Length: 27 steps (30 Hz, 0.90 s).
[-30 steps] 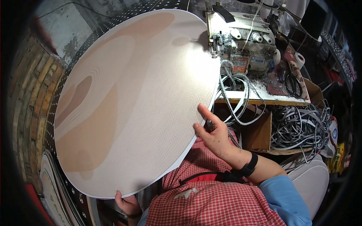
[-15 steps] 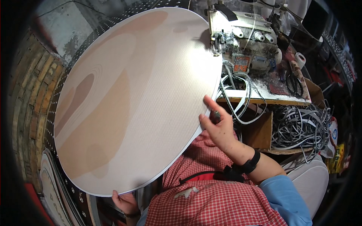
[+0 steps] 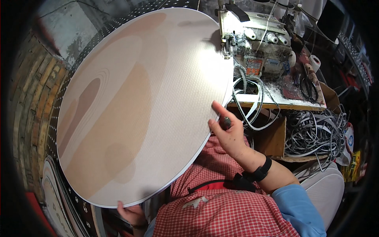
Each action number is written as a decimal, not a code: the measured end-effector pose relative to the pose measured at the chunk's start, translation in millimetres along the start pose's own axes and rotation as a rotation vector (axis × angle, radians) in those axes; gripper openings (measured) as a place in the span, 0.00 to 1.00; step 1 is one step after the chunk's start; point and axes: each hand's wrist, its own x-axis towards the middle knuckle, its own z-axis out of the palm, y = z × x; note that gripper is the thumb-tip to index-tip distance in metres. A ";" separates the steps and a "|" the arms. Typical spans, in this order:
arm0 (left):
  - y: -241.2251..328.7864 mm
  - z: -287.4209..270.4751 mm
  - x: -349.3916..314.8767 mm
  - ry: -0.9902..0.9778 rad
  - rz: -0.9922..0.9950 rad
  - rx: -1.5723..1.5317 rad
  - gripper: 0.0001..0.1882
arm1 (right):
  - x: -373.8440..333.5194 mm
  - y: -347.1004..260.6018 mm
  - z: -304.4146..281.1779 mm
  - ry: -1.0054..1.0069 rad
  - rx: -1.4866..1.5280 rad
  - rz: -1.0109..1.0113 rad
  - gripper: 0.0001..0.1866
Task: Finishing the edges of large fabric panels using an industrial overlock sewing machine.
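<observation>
A large oval mat (image 3: 173, 91), pale with beige and brown shapes and a white border, slants across the view. Its right edge lies at the needle area of a sewing machine (image 3: 256, 43), under a bright lamp. At the mat's right edge is my right hand (image 3: 231, 132), thumb and index finger over the border, the other fingers curled at or below it. A dark ring-like thing shows between those fingers. My left hand (image 3: 132, 213) grips the mat's bottom edge, thumb on top and its other fingers mostly hidden beneath.
Loops of white and grey edging strip (image 3: 258, 98) hang off the machine table (image 3: 292, 106). Below right, a cardboard box (image 3: 272, 138) holds a tangle of strips. More mats (image 3: 59, 197) stand at the lower left, near a brick wall (image 3: 31, 118). Scissors (image 3: 308, 89) lie beside the machine.
The mat has turned counterclockwise: its lower pattern has shifted right and its upper pattern left, the right edge passing up along the machine. Both hands stay in nearly the same places.
</observation>
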 end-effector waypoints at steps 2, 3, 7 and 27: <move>7.8 3.0 3.7 0.111 0.021 -0.145 0.32 | 7.3 -2.2 -0.7 0.068 0.021 0.046 0.24; 11.2 -2.5 5.1 0.069 0.014 -0.103 0.32 | 9.2 -2.5 -0.4 0.087 0.084 0.078 0.24; 0.6 -5.7 -0.9 0.010 0.072 0.022 0.32 | -9.9 3.0 3.4 0.006 -0.082 -0.085 0.24; -5.9 6.7 -12.3 -0.152 -0.062 0.137 0.30 | -9.9 3.3 -0.3 -0.006 -0.093 -0.034 0.23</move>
